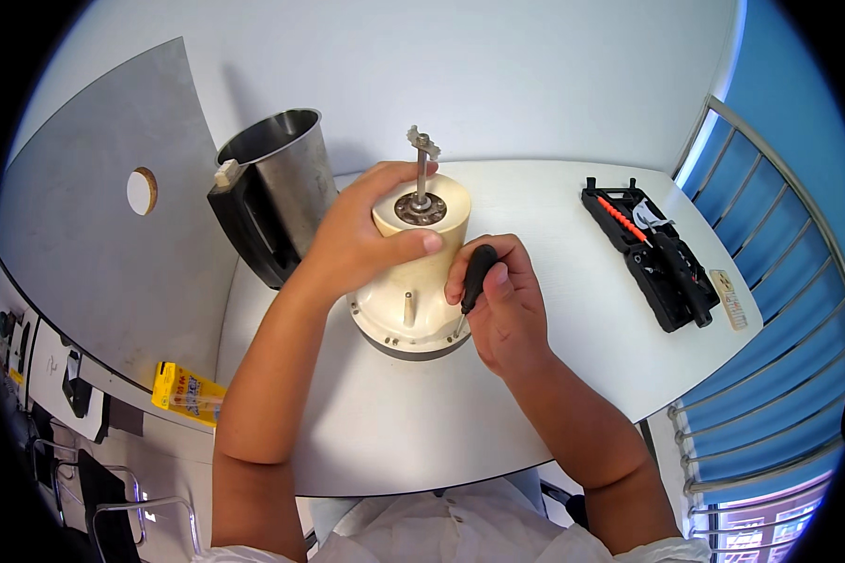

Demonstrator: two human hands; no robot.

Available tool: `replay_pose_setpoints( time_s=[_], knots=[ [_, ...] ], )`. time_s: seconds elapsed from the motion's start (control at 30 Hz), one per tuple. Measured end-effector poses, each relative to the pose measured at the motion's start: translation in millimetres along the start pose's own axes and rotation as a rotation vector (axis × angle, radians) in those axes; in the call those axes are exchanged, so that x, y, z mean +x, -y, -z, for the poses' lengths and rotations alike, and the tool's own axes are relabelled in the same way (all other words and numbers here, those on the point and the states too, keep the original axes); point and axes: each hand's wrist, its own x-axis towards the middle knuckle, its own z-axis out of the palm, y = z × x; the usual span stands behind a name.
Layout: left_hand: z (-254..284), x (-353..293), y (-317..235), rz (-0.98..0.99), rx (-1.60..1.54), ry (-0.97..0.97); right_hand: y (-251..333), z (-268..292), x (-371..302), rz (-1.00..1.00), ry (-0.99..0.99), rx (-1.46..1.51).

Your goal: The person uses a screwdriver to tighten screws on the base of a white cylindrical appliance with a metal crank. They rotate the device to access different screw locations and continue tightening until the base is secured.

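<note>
A cream-coloured appliance motor base [411, 272] stands upright on the white table, a metal shaft [422, 174] with a small toothed piece rising from its top. My left hand [371, 230] is wrapped round the upper part of the base, thumb across the front. In my right hand [507, 310] is a small screwdriver [479, 277] with a black handle, pointing down. Its tip is at the lower right rim of the base, by a small screw spot. Whether the tip sits in a screw head is too small to tell.
A steel jug [286, 169] with a black handle stands behind my left arm. At the right lies an open black tool case [643, 244] with a power screwdriver [681, 277] on it, beside a small bit set [729, 300]. A grey panel [103, 206] and yellow package [186, 392] are left; metal railing [770, 188] borders the right.
</note>
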Motion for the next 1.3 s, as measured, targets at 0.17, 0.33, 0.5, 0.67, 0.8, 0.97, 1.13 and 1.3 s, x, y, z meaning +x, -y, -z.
replay_pose_setpoints(
  time_s=[0.17, 0.33, 0.5, 0.67, 0.8, 0.97, 1.13, 1.3],
  knots=[
    [-3, -6, 3, -0.027, -0.057, -0.031, 4, -6, -3, -0.02, -0.018, -0.099],
    [-6, -9, 3, -0.01, -0.041, -0.065, -3, -4, -3, 0.105, 0.001, -0.056],
    [-5, -10, -4, 0.021, -0.047, -0.093, -4, -5, -4, 0.105, -0.073, -0.119],
    [-4, -9, -1, -0.01, -0.025, -0.087, -1, -5, -1, 0.026, -0.062, -0.144],
    [-3, -9, 3, -0.046, -0.028, -0.096, 2, -7, -1, 0.003, -0.075, -0.071],
    [-3, -10, -2, -0.011, 0.013, -0.077, -2, -9, -5, 0.102, -0.087, -0.081],
    [-2, -10, -2, -0.002, 0.015, -0.085, -6, -6, -5, 0.188, -0.02, -0.131],
    [0, -10, 3, -0.029, 0.038, -0.108, -3, -6, -2, 0.122, -0.113, -0.125]
  ],
)
